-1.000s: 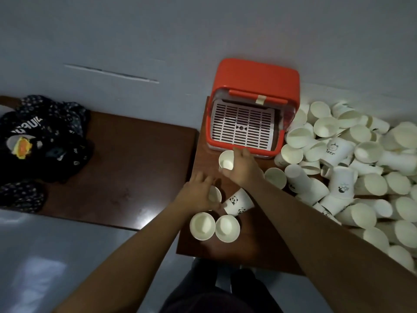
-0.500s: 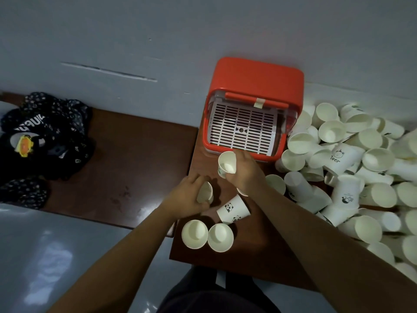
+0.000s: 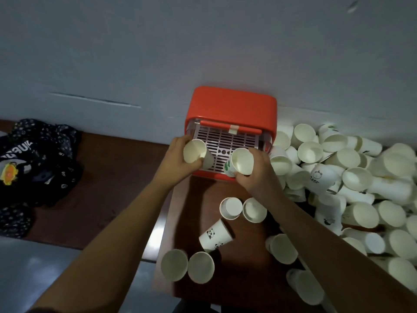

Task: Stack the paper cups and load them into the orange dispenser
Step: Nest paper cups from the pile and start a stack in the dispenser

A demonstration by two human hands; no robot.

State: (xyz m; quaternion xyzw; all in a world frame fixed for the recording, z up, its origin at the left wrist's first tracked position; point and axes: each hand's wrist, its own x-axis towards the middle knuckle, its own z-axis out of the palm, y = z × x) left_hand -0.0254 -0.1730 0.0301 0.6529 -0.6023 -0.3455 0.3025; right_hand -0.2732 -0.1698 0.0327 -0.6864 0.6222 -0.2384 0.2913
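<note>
Presently, both hands were held over the front of the orange dispenser (image 3: 230, 107), which stood at the far edge of the table (image 3: 243, 279), against the wall. The left hand (image 3: 178, 158) gripped one plain paper cup (image 3: 196, 152) round its side, mouth tilted toward the camera, over the left part of the white slotted grid (image 3: 228, 141). The right hand (image 3: 255, 175) gripped a second cup (image 3: 241, 162), bearing a green print, fingers curled round its lower wall, over the near edge of the grid. The two held cups were near each other but apart, not nested.

On the table, two cups (image 3: 231, 207) stood touching, mouths up, around the middle. A panda-printed cup (image 3: 215, 236) lay tilted just nearer than these. Two further cups (image 3: 174, 264) stood side by side at the near left corner, one overhanging the left edge. A loose pile of cups (image 3: 349, 177) covered the right side of the table, reaching up to the dispenser's right flank.

A second, lower table (image 3: 108, 188) adjoined the left edge; a dark patterned cloth (image 3: 40, 159) lay at its left end.
</note>
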